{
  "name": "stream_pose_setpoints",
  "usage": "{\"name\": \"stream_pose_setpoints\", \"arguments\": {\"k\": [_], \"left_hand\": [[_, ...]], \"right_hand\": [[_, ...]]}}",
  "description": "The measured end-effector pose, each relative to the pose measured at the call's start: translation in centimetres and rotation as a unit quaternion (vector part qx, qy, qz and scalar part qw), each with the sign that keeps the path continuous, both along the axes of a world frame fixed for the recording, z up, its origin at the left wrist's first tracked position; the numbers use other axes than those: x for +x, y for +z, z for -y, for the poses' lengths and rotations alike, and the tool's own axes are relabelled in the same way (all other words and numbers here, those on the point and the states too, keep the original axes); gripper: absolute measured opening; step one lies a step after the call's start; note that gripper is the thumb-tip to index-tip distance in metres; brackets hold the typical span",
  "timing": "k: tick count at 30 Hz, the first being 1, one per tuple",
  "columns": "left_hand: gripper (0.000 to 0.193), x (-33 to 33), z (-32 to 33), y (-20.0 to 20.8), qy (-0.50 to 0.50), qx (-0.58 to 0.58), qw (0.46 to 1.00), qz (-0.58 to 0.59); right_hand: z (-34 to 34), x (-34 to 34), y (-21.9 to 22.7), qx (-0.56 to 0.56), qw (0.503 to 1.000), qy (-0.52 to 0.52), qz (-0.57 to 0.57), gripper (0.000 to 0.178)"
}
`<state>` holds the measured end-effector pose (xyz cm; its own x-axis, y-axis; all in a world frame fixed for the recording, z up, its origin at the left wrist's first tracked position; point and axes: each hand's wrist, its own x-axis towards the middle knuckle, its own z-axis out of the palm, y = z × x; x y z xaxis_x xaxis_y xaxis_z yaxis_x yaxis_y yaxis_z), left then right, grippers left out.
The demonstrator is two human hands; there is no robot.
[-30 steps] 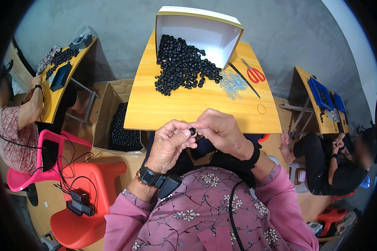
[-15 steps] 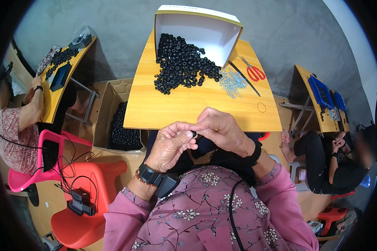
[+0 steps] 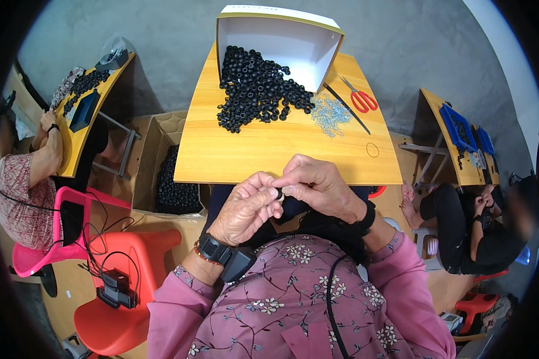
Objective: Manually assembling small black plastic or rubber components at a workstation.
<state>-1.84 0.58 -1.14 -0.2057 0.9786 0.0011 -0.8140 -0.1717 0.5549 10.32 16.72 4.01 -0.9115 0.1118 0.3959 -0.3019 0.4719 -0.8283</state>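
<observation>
In front of my body, just off the table's near edge, both hands meet. My left hand (image 3: pixel 245 208) is closed, its thumb and fingers pinching a small black ring-shaped part (image 3: pixel 279 194). My right hand (image 3: pixel 320 188) is closed too, thumb and forefinger pressed together right at that part; whatever lies in this pinch is too small to make out. Farther off, a heap of similar black parts (image 3: pixel 254 90) spills from a white box (image 3: pixel 281 45) lying on its side. Beside the heap is a pile of small clear, bluish pieces (image 3: pixel 329 113).
On the wooden table (image 3: pixel 251 158) also lie red-handled scissors (image 3: pixel 362 99), a thin black stick (image 3: pixel 348 109) and a rubber band (image 3: pixel 372 149). Left stand a carton (image 3: pixel 147 179) of black parts and a red chair (image 3: pixel 111 299). Other people sit at both sides by similar tables.
My hands keep the same hold on the black part, with only slight finger movement. The view has shifted a little, so the table and box appear slightly higher and farther left.
</observation>
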Motion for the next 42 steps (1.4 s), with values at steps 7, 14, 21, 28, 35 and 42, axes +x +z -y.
{"name": "stream_pose_setpoints", "arguments": {"k": [7, 14, 21, 28, 35, 42], "left_hand": [[0.006, -0.3, 0.0, 0.2, 0.023, -0.003, 1.0, 0.018], [0.005, 0.2, 0.0, 0.1, 0.067, -0.035, 0.997, -0.002], [0.01, 0.1, -0.1, 0.1, 0.063, -0.069, 0.996, 0.001], [0.013, -0.1, 0.2, -0.6, 0.036, -0.047, 0.998, 0.007], [0.013, 0.2, 0.2, -0.3, 0.052, -0.028, 0.998, -0.024], [0.015, 0.6, 0.2, -0.3, 0.035, -0.002, 0.999, -0.013]], "right_hand": [[1.0, 0.2, 1.4, 0.016, 0.997, -0.033, 0.065, 0.035], [2.4, -0.3, 0.9, 0.273, 0.958, -0.091, 0.011, 0.035], [2.1, -0.3, 0.2, 0.322, 0.941, -0.104, -0.017, 0.033], [2.0, -0.4, 0.2, 0.32, 0.941, -0.101, -0.043, 0.024], [1.6, -0.4, 0.4, 0.341, 0.934, -0.075, -0.071, 0.025], [1.6, 0.2, 1.2, 0.376, 0.923, -0.056, -0.058, 0.023]]}}
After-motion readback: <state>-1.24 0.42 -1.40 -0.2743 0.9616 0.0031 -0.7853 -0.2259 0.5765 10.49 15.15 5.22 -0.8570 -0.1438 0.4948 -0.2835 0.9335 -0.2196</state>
